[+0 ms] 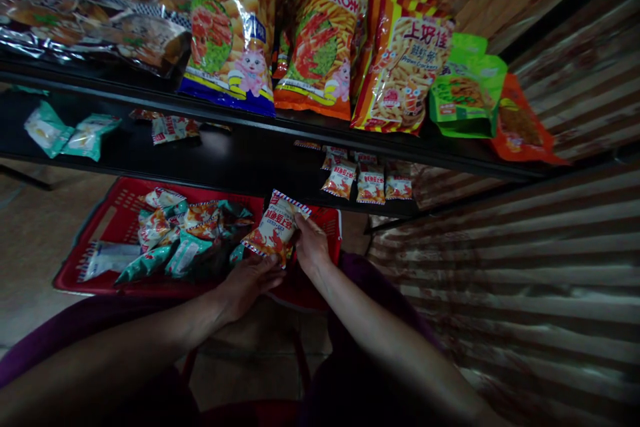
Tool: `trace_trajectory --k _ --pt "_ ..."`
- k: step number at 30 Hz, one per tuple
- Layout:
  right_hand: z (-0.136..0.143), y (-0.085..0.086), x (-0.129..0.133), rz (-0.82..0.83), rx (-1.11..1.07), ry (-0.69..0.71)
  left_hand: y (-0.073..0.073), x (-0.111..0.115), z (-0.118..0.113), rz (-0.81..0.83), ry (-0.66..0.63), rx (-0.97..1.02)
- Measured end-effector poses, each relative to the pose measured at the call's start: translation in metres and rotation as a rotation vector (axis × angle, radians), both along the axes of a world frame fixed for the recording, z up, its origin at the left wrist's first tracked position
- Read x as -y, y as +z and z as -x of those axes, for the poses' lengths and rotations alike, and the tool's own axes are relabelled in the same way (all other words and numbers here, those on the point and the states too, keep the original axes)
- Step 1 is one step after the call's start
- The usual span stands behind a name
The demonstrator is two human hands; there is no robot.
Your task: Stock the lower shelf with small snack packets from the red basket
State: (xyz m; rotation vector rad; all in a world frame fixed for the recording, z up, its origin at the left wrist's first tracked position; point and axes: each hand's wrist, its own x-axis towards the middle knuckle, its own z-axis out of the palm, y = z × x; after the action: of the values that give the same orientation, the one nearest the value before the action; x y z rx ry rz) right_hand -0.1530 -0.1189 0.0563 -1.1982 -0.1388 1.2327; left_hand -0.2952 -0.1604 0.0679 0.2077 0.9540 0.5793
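Between my two hands is a small snack packet (273, 223), white and orange with red lettering and striped ends. My left hand (253, 280) pinches its lower edge, while my right hand (311, 240) grips its upper right side. Below the packet stands a red plastic basket (107, 217) holding more white-and-orange packets (155, 227) and teal packets (187, 253). On the lower shelf (250, 160), just beyond my hands, several matching small packets (340, 179) stand in a group at the right.
Large prawn snack bags (320, 47) line the upper shelf's front edge, with a green pouch (467, 90) and an orange pouch (523, 120) farther right. Teal packets (93, 135) lie on the lower shelf at left. A corrugated wall (525, 267) rises close on the right.
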Motion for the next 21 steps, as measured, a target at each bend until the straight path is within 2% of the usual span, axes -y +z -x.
trace_trajectory --k 5,11,16,21 --pt "-0.003 0.0 -0.003 0.031 -0.02 0.033 0.002 0.0 -0.008 -0.074 0.039 -0.076" --pt "-0.018 0.0 -0.006 0.126 -0.058 0.028 0.006 -0.003 -0.005 -0.087 0.097 -0.096" --pt "-0.019 -0.001 -0.008 0.145 -0.08 0.046 0.004 -0.004 -0.007 -0.104 0.132 -0.12" --pt "-0.023 -0.003 -0.012 0.177 -0.083 0.049 0.005 -0.007 -0.005 -0.191 0.069 -0.121"
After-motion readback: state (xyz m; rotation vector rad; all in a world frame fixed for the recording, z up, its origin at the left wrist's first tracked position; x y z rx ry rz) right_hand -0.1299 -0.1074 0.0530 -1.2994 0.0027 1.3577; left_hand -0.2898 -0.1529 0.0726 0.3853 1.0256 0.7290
